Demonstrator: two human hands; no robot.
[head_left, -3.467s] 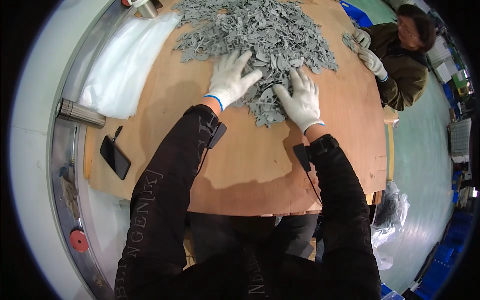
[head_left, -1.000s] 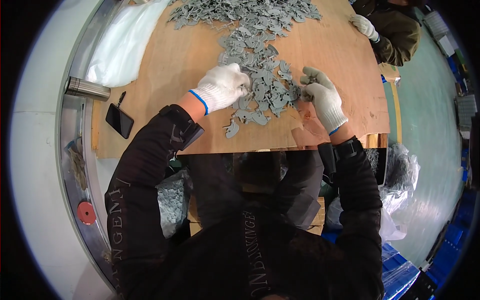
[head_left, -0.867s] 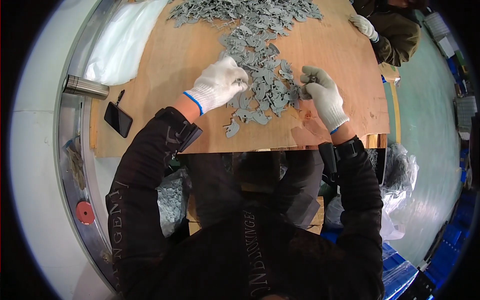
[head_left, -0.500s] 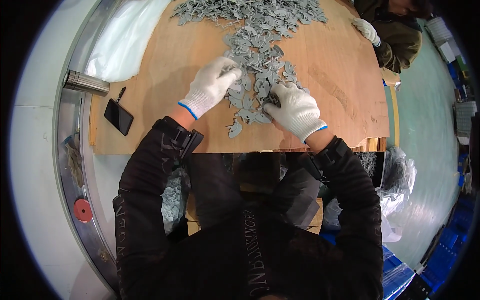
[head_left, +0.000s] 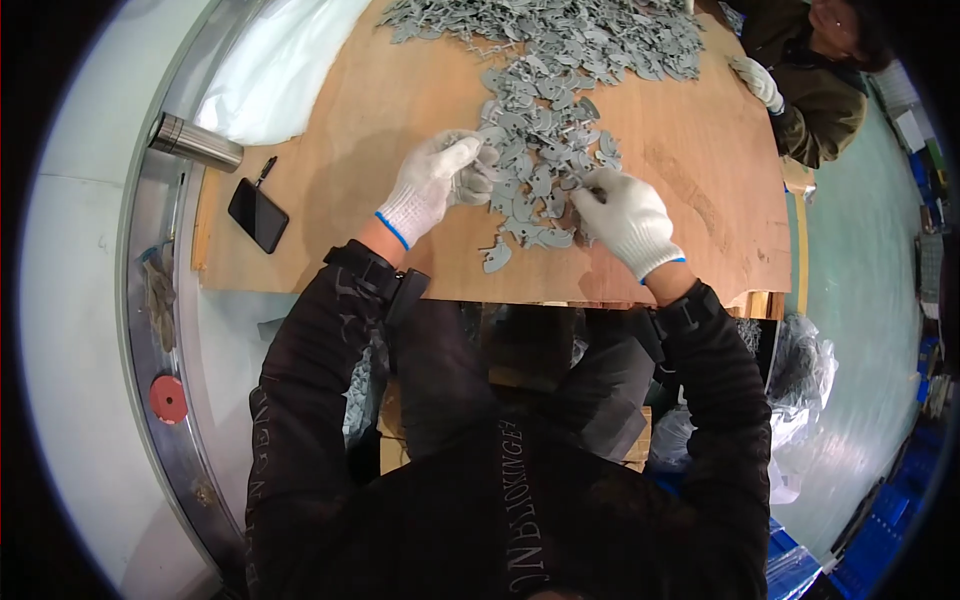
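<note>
Grey, flat, matte parts (head_left: 535, 170), each with a curved, hooked outline, lie in a loose trail down the middle of a bare plywood tabletop (head_left: 330, 150). The trail widens at 12 o'clock into a thick heap (head_left: 560, 30) that runs past the upper edge of the view. One part (head_left: 495, 257) lies alone at the near end, at 6 o'clock from the trail.

Both hands wear white knit gloves with blue cuffs, below them black sleeves. The left hand (head_left: 432, 185) comes in from 7 o'clock, palm down, fingers curled loosely onto the left edge of the trail; its grip is half closed and rests on the parts, but whether it has hold of any cannot be told. The right hand (head_left: 625, 218) comes in from 5 o'clock, knuckles up, thumb and forefinger pinched together on a small grey part at the trail's right edge; the part itself is mostly hidden by the glove.

At 9 o'clock from the left hand a black phone (head_left: 258, 214) lies flat, and beyond it a ribbed metal cylinder (head_left: 195, 143) lies on its side beside a clear plastic sheet (head_left: 275, 60). At 1 o'clock a second person's white-gloved hand (head_left: 757, 82) rests at the tabletop's far corner. Everything under the tabletop's near edge is dark and hard to make out.
</note>
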